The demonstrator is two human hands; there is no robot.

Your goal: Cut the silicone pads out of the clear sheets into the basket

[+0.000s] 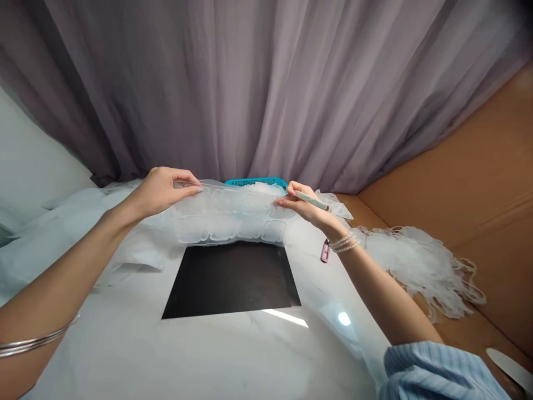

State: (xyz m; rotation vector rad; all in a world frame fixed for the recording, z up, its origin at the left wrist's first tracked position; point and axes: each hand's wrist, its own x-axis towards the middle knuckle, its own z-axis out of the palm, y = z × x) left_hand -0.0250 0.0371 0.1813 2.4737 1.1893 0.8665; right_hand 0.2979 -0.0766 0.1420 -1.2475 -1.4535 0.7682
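Sheer white fabric (233, 214) with stitched scalloped outlines is stretched upright between my two hands, its lower edge at the far side of a black sheet (233, 280). My left hand (164, 190) is closed, thumb and fingers pinching the fabric's upper left edge. At the upper right edge, my right hand (302, 203) pinches the same fabric between thumb and fingertips. A pale, slim pen-like tool (312, 200) also rests in that hand, pointing back toward the wrist; its exact kind does not show. Pink-handled thread snips (325, 251) lie just below my right wrist.
A turquoise plastic basket (256, 181) stands behind the fabric. More sheer white fabric (75, 222) is heaped at the left. A pile of white trimmed strips (425, 266) lies at the right, by a brown panel (466, 183). A grey curtain (233, 89) hangs behind the white table (200, 355).
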